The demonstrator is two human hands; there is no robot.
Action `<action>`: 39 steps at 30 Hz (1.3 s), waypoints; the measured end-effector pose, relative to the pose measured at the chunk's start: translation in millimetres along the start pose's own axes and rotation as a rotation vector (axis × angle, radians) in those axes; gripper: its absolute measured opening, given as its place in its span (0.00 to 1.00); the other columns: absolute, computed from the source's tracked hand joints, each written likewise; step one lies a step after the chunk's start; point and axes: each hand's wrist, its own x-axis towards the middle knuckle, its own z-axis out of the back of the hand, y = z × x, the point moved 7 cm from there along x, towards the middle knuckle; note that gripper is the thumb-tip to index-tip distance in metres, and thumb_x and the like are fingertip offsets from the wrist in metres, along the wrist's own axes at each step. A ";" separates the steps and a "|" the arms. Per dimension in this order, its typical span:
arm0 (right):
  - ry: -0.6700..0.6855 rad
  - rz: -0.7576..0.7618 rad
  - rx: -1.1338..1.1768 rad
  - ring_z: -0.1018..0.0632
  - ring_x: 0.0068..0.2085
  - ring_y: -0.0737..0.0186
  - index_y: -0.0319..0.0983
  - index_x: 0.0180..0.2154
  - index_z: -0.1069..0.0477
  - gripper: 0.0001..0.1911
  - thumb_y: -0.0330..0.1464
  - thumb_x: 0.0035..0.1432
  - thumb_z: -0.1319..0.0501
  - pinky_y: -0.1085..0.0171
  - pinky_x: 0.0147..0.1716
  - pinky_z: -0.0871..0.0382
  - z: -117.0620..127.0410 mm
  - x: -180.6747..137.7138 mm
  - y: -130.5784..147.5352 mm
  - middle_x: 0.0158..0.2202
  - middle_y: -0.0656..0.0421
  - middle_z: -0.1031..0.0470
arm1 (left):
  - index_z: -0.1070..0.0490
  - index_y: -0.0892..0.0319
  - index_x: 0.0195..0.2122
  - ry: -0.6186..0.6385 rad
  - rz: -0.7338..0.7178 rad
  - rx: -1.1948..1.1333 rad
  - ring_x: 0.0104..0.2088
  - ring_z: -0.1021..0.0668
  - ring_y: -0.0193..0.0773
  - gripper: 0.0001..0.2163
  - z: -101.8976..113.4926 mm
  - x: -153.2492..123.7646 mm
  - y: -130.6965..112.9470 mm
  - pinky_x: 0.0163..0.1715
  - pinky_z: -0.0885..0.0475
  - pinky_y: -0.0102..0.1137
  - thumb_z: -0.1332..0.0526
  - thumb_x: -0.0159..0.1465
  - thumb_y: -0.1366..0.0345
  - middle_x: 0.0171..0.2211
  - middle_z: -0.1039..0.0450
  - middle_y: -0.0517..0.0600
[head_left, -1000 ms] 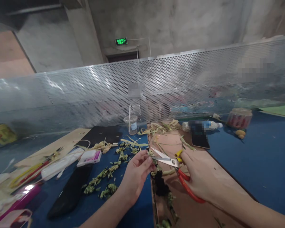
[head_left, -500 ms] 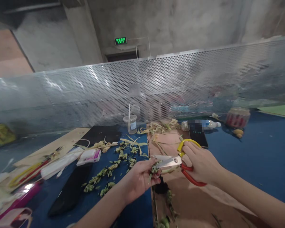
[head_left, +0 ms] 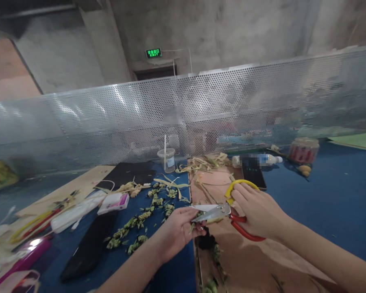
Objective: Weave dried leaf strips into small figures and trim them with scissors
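Note:
My right hand (head_left: 256, 211) grips a pair of scissors (head_left: 224, 210) with one yellow and one red handle loop, its blades open and pointing left. My left hand (head_left: 175, 232) is closed in a pinch on a small green plant sprig (head_left: 198, 221), held between the blades over the left edge of a brown board (head_left: 247, 260). Cut green sprigs (head_left: 140, 224) lie scattered on the blue tabletop (head_left: 329, 203) just left of my left hand.
A perforated metal screen (head_left: 183, 114) runs across the far side. Near it stand a plastic cup with a straw (head_left: 167, 158), a phone (head_left: 253, 175), a bottle (head_left: 266, 159) and a round container (head_left: 303, 149). At left lie a pink-white box (head_left: 114, 202), black pads and cables.
My left hand dropped lower and closed on the sprig. The scissors tilted level, their blades now around the sprig, and the right hand shifted slightly left.

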 end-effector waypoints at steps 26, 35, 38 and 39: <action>0.084 0.043 0.031 0.32 0.34 0.56 0.40 0.30 0.38 0.04 0.31 0.48 0.46 0.62 0.29 0.46 4.0 -1.0 13.7 0.33 0.57 0.33 | 0.28 0.66 0.19 0.050 0.002 0.069 0.21 0.32 0.32 0.10 0.2 3.9 7.3 0.25 0.34 0.31 0.32 0.49 0.65 0.17 0.34 0.49; 0.091 0.054 0.026 0.33 0.32 0.57 0.40 0.28 0.40 0.05 0.29 0.43 0.46 0.62 0.28 0.50 2.2 -1.7 12.5 0.32 0.58 0.33 | 0.28 0.66 0.19 0.066 0.016 0.083 0.20 0.32 0.32 0.09 -3.7 2.3 7.9 0.25 0.35 0.31 0.33 0.50 0.66 0.17 0.34 0.49; 0.086 0.045 0.022 0.34 0.31 0.58 0.40 0.28 0.40 0.06 0.29 0.43 0.46 0.63 0.26 0.52 0.8 -2.9 12.2 0.31 0.58 0.34 | 0.27 0.67 0.20 0.074 0.018 0.081 0.20 0.32 0.32 0.09 -4.7 2.0 8.0 0.25 0.35 0.31 0.33 0.49 0.64 0.17 0.34 0.49; 0.085 0.043 0.022 0.34 0.31 0.58 0.40 0.28 0.40 0.05 0.29 0.43 0.46 0.63 0.26 0.52 0.3 -3.4 12.3 0.31 0.58 0.34 | 0.27 0.66 0.20 0.077 0.018 0.081 0.20 0.32 0.32 0.09 -5.3 1.8 7.8 0.25 0.35 0.31 0.33 0.49 0.64 0.16 0.34 0.49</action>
